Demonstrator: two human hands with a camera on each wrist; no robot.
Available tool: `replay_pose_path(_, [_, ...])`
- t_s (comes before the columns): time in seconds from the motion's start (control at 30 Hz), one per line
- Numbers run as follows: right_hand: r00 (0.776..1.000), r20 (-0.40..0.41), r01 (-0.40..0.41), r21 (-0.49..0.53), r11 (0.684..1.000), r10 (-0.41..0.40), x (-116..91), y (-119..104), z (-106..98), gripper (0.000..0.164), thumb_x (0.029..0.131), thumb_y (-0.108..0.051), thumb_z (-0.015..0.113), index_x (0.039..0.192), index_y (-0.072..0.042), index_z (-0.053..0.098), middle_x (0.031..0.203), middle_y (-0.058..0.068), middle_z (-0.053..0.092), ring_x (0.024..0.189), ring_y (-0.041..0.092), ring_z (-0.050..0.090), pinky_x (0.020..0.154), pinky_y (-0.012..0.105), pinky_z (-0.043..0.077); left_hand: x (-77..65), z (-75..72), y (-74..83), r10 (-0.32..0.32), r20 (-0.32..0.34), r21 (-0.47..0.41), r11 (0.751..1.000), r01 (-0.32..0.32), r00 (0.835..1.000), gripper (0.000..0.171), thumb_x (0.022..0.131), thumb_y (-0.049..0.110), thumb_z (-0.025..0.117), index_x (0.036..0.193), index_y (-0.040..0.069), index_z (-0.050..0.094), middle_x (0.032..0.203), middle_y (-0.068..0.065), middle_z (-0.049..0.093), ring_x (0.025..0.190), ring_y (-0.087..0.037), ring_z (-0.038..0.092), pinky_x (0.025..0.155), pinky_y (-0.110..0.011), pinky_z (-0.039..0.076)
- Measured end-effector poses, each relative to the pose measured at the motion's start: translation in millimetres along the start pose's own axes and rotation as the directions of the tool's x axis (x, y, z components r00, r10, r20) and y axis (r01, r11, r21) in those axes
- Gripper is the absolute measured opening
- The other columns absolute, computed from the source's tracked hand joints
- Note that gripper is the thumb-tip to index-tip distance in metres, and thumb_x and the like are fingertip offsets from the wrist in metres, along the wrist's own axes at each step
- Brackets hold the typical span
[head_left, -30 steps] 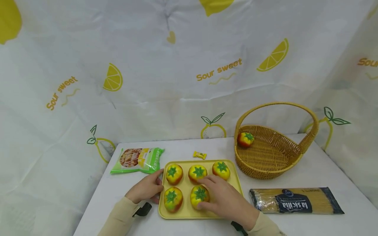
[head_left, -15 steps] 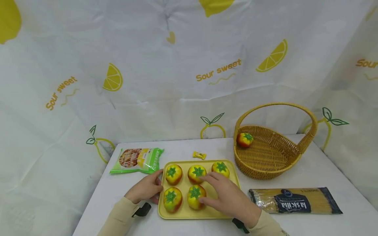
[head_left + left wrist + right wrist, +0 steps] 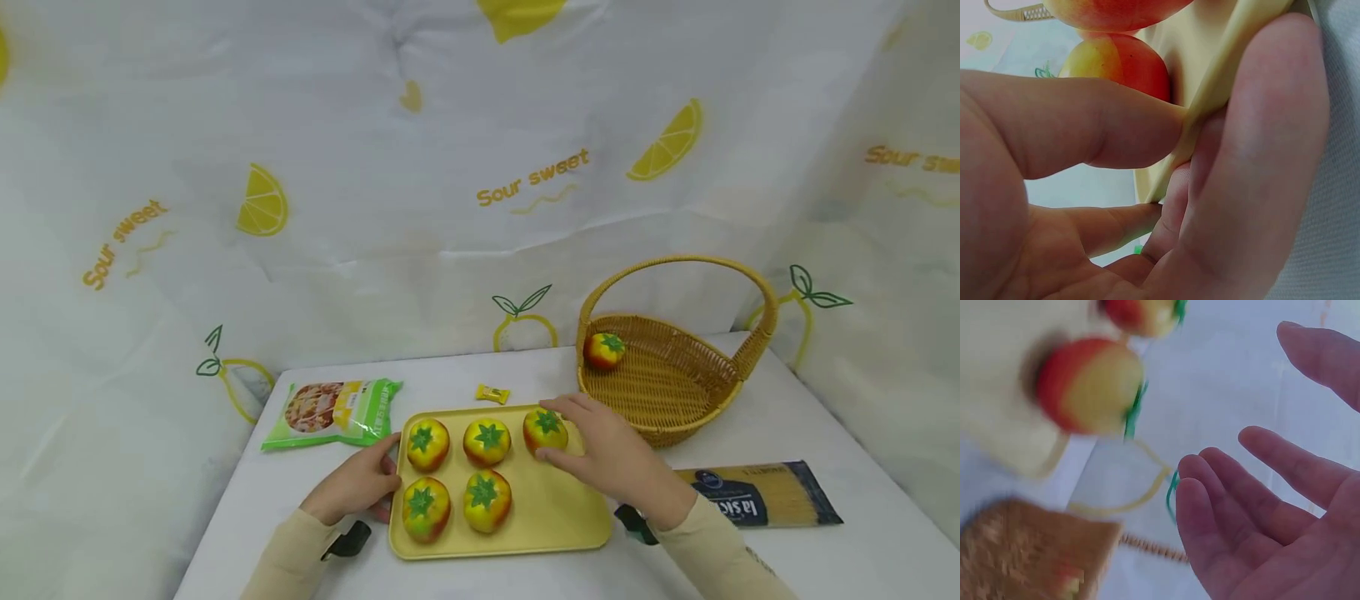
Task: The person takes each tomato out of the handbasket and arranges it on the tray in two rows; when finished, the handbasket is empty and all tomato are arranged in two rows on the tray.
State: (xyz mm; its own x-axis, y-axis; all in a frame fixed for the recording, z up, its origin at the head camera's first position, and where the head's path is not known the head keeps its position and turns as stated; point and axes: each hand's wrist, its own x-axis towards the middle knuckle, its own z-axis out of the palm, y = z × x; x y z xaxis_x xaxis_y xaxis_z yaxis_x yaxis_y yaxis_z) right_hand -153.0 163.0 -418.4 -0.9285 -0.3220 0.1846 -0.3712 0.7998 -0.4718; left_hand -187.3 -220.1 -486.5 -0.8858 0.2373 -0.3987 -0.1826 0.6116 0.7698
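My left hand (image 3: 358,479) grips the left rim of a yellow tray (image 3: 555,517); in the left wrist view its thumb and fingers pinch the tray's edge (image 3: 1210,94). Several red-and-yellow persimmons with green leafy tops sit on the tray, among them a front-middle persimmon (image 3: 487,500) and a back-right persimmon (image 3: 545,431). My right hand (image 3: 618,450) hovers over the tray's right side, thumb and fingers spread near the back-right persimmon. The right wrist view shows nothing between those fingers, with that persimmon (image 3: 1094,387) apart from them.
A wicker basket (image 3: 652,400) with a tall handle stands at the back right, one persimmon (image 3: 604,351) inside. A spaghetti pack (image 3: 772,496) lies right of the tray, partly behind my right arm. Behind the tray are a small yellow wrapped candy (image 3: 492,394) and a green food bag (image 3: 330,412).
My right hand has left the front-middle persimmon and moved right and back toward the back-right one. The front-middle persimmon shifted slightly. My left hand stays on the tray; the view has turned slightly right.
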Motion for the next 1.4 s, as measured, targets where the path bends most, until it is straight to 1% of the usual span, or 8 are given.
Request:
replay_pose_path(0.17, [0.999,-0.038,-0.017,-0.023,1.0,0.016,18,35,-29,0.058,0.096,-0.033,0.083,0.145,-0.009,0.066,0.138,0.014,0.07,0.12,0.034,0.07,0.1,0.055,0.063,-2.0,-3.9,-4.7,-0.003,-0.004,-0.016,1.0,0.003,1.0,0.08,0.095,0.006,0.069,0.168,0.009,0.036,0.105,-0.013,0.06,0.075,-0.024,0.065,0.059,-0.038,0.066])
replay_pose_path(0.3, [0.997,-0.041,-0.061,-0.024,0.998,0.06,37,67,-48,0.06,0.098,-0.033,0.082,0.146,-0.004,0.064,0.138,0.02,0.069,0.122,0.04,0.068,0.1,0.059,0.061,-2.5,-5.1,-7.1,-0.001,-0.003,-0.015,1.0,0.001,1.0,0.081,0.094,0.006,0.069,0.168,0.008,0.036,0.106,-0.013,0.059,0.077,-0.024,0.065,0.059,-0.038,0.066])
replay_pose_path(0.43, [0.991,-0.013,-0.132,-0.002,0.991,0.132,57,98,-58,0.064,0.1,-0.038,0.079,0.15,-0.003,0.06,0.142,0.023,0.066,0.126,0.042,0.065,0.103,0.062,0.058,-3.0,-5.5,-8.6,0.0,-0.002,-0.025,1.0,0.0,1.0,0.081,0.094,0.006,0.069,0.168,0.007,0.036,0.106,-0.014,0.059,0.078,-0.024,0.065,0.06,-0.038,0.067])
replay_pose_path(0.6, [0.979,0.04,-0.2,0.032,0.979,0.199,79,125,-64,0.069,0.102,-0.038,0.075,0.156,-0.001,0.053,0.151,0.028,0.059,0.136,0.048,0.059,0.111,0.067,0.052,-2.7,-6.0,-9.1,0.007,0.005,-0.04,0.999,-0.007,1.0,0.081,0.094,0.005,0.069,0.168,0.006,0.035,0.106,-0.014,0.058,0.078,-0.024,0.066,0.06,-0.039,0.067])
replay_pose_path(0.77, [0.964,0.083,-0.254,0.021,0.967,0.251,97,140,-63,0.077,0.101,-0.041,0.074,0.159,0.001,0.048,0.155,0.031,0.055,0.139,0.052,0.054,0.113,0.07,0.05,-2.3,-6.1,-8.4,0.01,0.004,-0.042,0.999,-0.01,1.0,0.081,0.094,0.005,0.068,0.168,0.005,0.034,0.106,-0.014,0.058,0.078,-0.024,0.066,0.059,-0.039,0.067])
replay_pose_path(0.87, [0.958,0.1,-0.273,0.015,0.962,0.27,103,147,-59,0.077,0.101,-0.041,0.074,0.158,0.002,0.048,0.155,0.031,0.055,0.139,0.053,0.054,0.113,0.07,0.05,-3.1,-5.1,-6.7,0.015,0.007,-0.045,0.999,-0.015,1.0,0.081,0.094,0.005,0.068,0.168,0.006,0.034,0.106,-0.014,0.058,0.078,-0.024,0.066,0.059,-0.039,0.067])
replay_pose_path(1.07, [0.947,0.13,-0.298,0.013,0.954,0.294,108,159,-48,0.07,0.1,-0.041,0.075,0.152,0.002,0.055,0.151,0.03,0.059,0.138,0.052,0.056,0.115,0.068,0.05,-4.4,-1.5,-4.5,0.024,0.023,-0.048,0.999,-0.023,0.999,0.081,0.094,0.005,0.067,0.168,0.006,0.034,0.106,-0.015,0.059,0.074,-0.023,0.066,0.06,-0.039,0.067])
replay_pose_path(1.4, [0.923,0.167,-0.356,0.03,0.934,0.347,113,168,-44,0.075,0.1,-0.046,0.073,0.153,0.003,0.053,0.154,0.032,0.055,0.141,0.054,0.051,0.117,0.07,0.047,-1.4,-0.6,-0.9,0.026,0.02,-0.037,0.999,-0.025,0.999,0.081,0.095,0.005,0.067,0.168,0.006,0.034,0.106,-0.014,0.058,0.074,-0.023,0.066,0.06,-0.039,0.067])
